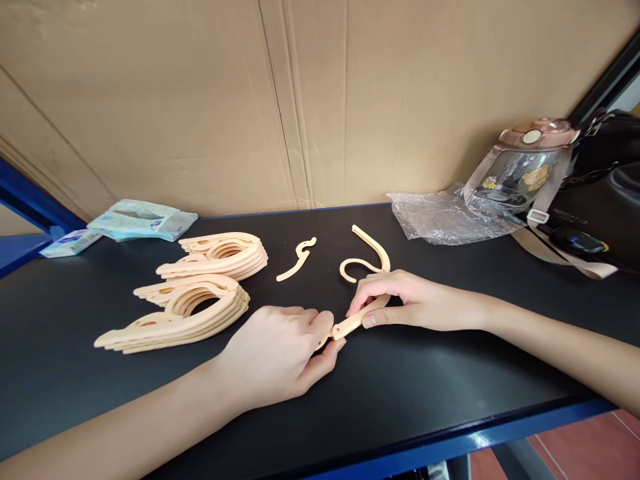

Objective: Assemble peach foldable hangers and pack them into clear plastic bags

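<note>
I'm pinching the hooked hanger (353,324) in my right fingers (383,318) mid-way across the table (425,380), my left fingers (323,361) clamping its near end. Room is stretching toward the blue front edge (480,440).

I record what appears to be a workshop bench station: blue metal frame (477,441), black worktop (450,373), cardboard backing (200,100), stacked folding hangers (200,326), red floor tiles (595,443). Wider premises cannot be determined.

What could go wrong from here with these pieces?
The left hand mostly hides the small piece it pinches, so misalignment against the hook piece in the right hand might go unseen. The nearer stack lies close to the left hand, and a bump could scatter it.
</note>
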A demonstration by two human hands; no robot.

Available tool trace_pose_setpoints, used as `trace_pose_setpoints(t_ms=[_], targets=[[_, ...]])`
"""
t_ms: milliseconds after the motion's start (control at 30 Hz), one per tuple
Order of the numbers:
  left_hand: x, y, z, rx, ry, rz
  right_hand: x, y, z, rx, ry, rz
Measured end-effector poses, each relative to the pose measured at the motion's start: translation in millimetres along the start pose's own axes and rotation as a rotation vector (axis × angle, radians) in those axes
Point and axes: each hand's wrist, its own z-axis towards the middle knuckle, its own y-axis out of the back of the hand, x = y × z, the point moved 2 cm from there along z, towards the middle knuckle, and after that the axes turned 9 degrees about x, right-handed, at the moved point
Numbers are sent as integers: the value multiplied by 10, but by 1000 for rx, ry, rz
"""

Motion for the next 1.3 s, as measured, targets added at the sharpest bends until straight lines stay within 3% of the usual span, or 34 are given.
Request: trace_pose_setpoints(t_ms=[567,733,867,1000,1133,1300], targets=[[16,-66,22,-70,-3,-38,-12,-47,43,-36,-39,38],[19,-39,23,-32,-11,-49,-5,-35,35,-26,-23,28],[20,6,25,-80,-57,-87,5,-24,20,-11,5,-15],[28,23,31,-121,-137,-132,-43,32,10,-138,18,-85],[36,46,44,-112,-141,-115,-145,176,-21,-366,11,-390],[28,56,41,-90,-163,-73,-292,318,-60,-422,-103,-575]])
